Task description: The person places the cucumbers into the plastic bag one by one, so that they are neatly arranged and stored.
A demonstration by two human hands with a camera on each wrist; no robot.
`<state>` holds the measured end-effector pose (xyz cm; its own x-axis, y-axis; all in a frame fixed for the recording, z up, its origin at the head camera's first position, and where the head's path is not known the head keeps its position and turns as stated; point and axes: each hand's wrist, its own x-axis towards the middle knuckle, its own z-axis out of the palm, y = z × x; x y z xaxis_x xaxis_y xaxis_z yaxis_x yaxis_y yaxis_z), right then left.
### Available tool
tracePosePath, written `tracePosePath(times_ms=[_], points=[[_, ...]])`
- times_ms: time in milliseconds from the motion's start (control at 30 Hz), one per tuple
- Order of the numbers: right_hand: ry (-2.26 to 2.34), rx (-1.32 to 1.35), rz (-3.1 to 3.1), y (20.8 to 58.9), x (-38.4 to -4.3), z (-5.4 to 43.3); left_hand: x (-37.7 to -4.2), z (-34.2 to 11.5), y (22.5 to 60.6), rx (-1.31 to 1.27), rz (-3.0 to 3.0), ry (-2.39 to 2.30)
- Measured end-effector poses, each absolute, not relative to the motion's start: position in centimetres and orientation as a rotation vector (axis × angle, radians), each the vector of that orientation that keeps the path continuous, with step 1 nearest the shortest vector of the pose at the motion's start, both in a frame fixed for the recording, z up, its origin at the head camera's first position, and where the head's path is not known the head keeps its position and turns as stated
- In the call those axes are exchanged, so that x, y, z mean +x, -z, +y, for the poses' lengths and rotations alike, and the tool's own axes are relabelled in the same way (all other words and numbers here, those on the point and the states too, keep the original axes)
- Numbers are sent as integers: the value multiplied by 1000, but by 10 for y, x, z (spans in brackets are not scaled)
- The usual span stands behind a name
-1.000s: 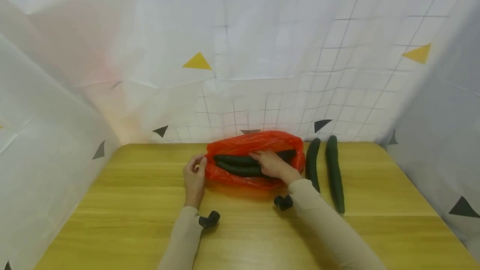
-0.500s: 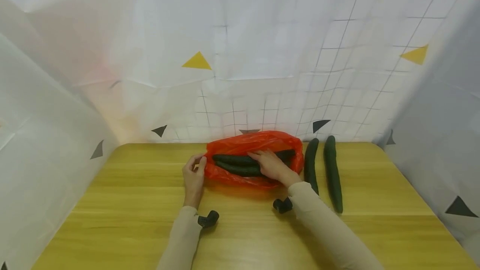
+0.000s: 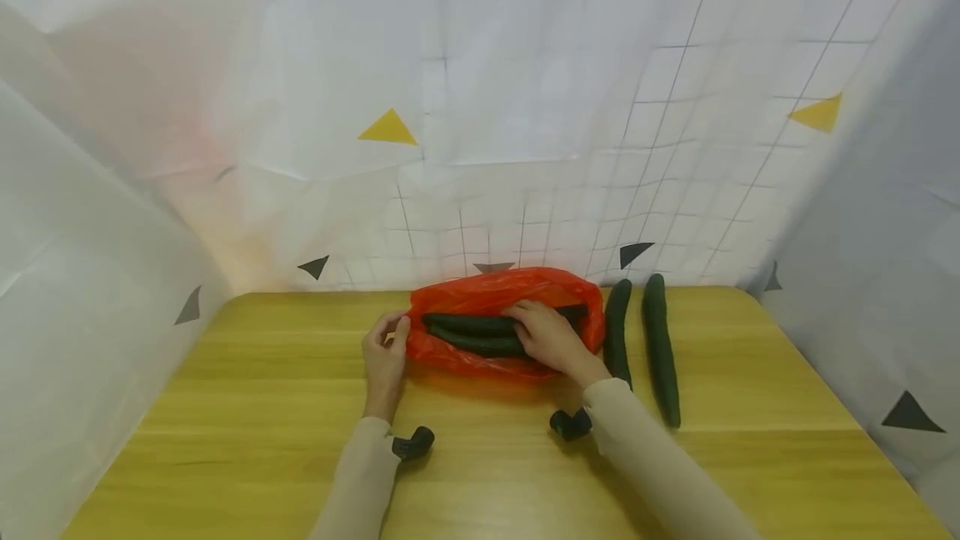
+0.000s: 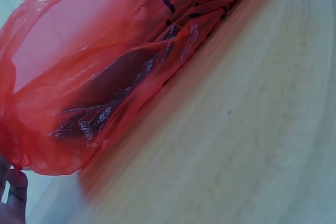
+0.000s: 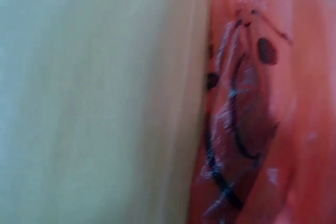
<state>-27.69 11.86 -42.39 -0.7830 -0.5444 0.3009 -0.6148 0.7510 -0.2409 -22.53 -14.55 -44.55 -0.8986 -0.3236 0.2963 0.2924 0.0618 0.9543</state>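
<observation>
A red plastic bag lies on its side near the table's back edge, its mouth facing me. Dark green cucumbers lie lengthwise inside, partly hidden by my right hand. That hand reaches into the mouth with loosely bent fingers over the cucumbers; its fingertips are partly hidden. At the bag's left end, my left hand pinches the rim between thumb and fingers. In the left wrist view, fingers touch the bag's edge. The right wrist view shows the printed bag side, without the hand.
Two more cucumbers lie right of the bag: a nearer one, partly covered by the right sleeve, and a farther one. A white sheet wall rises behind the wooden table. Black wrist devices sit on both forearms.
The right hand has drawn slightly back and right over the cucumbers, and its stretched index finger is now bent. The left hand stays at the bag's rim. The head view shifts slightly.
</observation>
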Motion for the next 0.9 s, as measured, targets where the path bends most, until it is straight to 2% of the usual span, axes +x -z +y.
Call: tracePosePath(times_ms=[400,900], points=[[-612,845,-2613,406,-248,142,-225,-145,447,41,-1926,1880],[-739,810,-2404,395,-237,179,-225,-145,450,25,-1914,1896]])
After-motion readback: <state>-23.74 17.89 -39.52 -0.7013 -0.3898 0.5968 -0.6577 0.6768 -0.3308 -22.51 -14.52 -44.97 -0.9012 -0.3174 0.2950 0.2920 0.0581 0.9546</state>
